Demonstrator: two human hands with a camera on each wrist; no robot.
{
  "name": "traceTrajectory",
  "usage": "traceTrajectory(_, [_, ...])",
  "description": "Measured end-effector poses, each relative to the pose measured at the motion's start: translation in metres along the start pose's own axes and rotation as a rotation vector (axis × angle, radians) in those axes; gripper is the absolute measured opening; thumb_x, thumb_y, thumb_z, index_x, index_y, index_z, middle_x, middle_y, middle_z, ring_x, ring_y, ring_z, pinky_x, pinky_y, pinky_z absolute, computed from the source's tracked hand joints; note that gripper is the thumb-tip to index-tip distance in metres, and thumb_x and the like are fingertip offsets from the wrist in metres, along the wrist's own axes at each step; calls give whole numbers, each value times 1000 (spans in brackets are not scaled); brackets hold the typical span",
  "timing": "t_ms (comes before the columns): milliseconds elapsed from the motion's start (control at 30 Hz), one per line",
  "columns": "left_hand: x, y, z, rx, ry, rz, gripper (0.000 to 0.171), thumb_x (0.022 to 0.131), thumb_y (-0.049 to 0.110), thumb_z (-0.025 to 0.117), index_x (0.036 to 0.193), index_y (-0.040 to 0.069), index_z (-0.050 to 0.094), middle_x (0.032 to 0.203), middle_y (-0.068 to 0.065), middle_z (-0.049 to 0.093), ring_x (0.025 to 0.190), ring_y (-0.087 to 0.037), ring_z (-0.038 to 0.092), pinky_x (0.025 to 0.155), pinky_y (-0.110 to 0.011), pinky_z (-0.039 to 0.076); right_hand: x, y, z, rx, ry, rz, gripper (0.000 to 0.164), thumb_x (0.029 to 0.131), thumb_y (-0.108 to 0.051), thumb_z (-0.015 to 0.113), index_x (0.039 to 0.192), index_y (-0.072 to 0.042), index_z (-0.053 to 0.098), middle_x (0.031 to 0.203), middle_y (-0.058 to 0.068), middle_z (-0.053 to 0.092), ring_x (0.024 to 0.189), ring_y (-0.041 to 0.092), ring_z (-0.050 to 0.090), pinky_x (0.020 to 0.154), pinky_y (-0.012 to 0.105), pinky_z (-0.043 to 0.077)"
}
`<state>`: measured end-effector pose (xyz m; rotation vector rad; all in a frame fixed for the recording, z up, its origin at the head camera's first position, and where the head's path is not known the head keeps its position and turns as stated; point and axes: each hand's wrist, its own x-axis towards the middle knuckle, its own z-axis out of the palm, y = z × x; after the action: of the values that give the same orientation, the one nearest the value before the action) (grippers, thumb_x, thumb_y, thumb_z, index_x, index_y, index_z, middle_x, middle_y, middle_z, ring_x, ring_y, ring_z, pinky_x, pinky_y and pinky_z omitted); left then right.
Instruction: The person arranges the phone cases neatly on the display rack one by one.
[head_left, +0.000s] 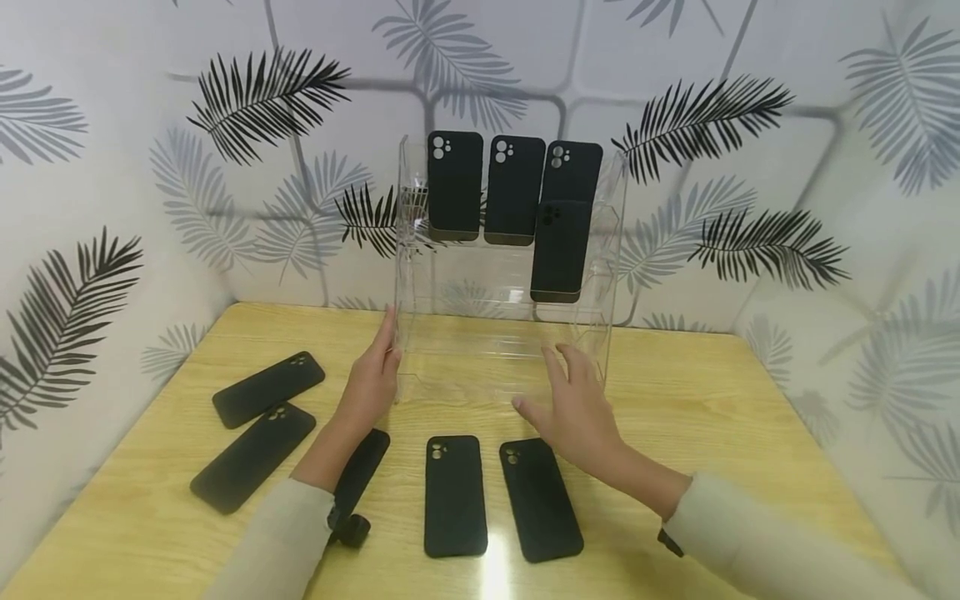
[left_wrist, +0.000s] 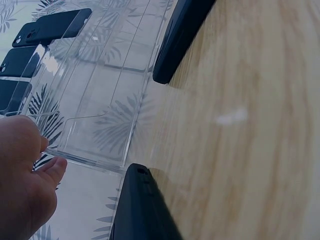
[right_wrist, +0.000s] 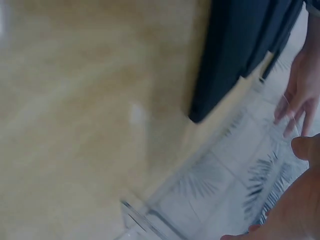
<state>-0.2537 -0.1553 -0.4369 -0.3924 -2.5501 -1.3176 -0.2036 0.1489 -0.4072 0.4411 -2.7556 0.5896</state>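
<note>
A clear tiered display stand [head_left: 465,333] rises at the back of the table with black phone cases on its upper tiers. Three of them, including the left case [head_left: 455,187], line the top; another case [head_left: 561,254] leans one tier lower at the right. My left hand [head_left: 372,375] grips the stand's left side panel, thumb at its front edge; the left wrist view also shows that hand [left_wrist: 25,180] at the stand's corner. Before the stand's lower right, my right hand [head_left: 581,412] has its fingers spread and loosely bent, holding nothing.
On the wooden table [head_left: 675,392], two black cases lie before the stand: one straight [head_left: 455,496], one slanted [head_left: 542,500]. Two more, an upper case [head_left: 268,389] and a lower case [head_left: 253,458], lie left; another case [head_left: 362,471] is partly under my left arm. Leaf-patterned walls [head_left: 525,50] enclose the table.
</note>
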Motion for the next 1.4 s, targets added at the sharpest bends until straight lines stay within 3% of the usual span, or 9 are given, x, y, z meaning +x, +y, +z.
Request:
traceTrajectory(167, [-1, -1, 0, 5, 6, -1, 70, 110, 12, 40, 163, 33, 0, 168, -8, 17, 149, -35, 32, 117, -52, 35, -23, 2, 12, 12, -102, -3, 85, 92, -48, 71, 154, -1, 37, 155, 26, 32, 141, 45, 36, 104, 59, 47])
traceTrajectory(333, [0, -1, 0, -1, -1, -13, 70, 110, 15, 39, 161, 40, -3, 169, -5, 16, 150, -32, 30, 119, -50, 33, -38, 3, 21, 43, -217, 32, 88, 93, -55, 66, 157, -4, 33, 159, 24, 28, 144, 44, 34, 105, 60, 46])
traceTrajectory(567, [0, 0, 1, 0, 2, -13, 70, 110, 9, 39, 164, 30, 0, 169, -7, 15, 150, -34, 30, 119, -52, 31, -54, -3, 28, 100, -331, 87, 90, 91, -63, 64, 157, -8, 35, 162, 21, 27, 146, 41, 34, 105, 60, 46])
traceTrajectory(700, [0, 2, 0, 5, 4, -11, 71, 109, 8, 40, 163, 32, 0, 169, -7, 15, 150, -34, 30, 119, -51, 32, -63, -6, 30, 101, -376, 106, 94, 88, -66, 65, 156, -8, 37, 162, 20, 27, 146, 40, 35, 106, 59, 46])
traceTrajectory(900, [0, 1, 0, -2, 0, -14, 70, 110, 9, 39, 164, 30, 1, 169, -6, 15, 150, -34, 30, 119, -52, 32, -68, -7, 34, 79, -398, 114, 96, 87, -67, 65, 156, -6, 37, 159, 22, 31, 145, 40, 35, 109, 58, 43])
traceTrajectory(1100, [0, 0, 1, -8, -2, -21, 71, 110, 10, 39, 162, 36, -2, 169, -4, 13, 151, -33, 29, 119, -51, 32, -70, -7, 36, 70, -398, 106, 94, 89, -65, 65, 155, -3, 37, 158, 22, 32, 145, 39, 35, 109, 55, 43])
traceTrajectory(1400, [0, 1, 0, 1, -1, -20, 69, 111, 14, 38, 162, 38, -3, 169, -3, 13, 151, -32, 30, 119, -50, 32, -68, -10, 32, 89, -373, 124, 89, 90, -49, 72, 152, 5, 38, 157, 26, 33, 144, 41, 36, 105, 54, 47])
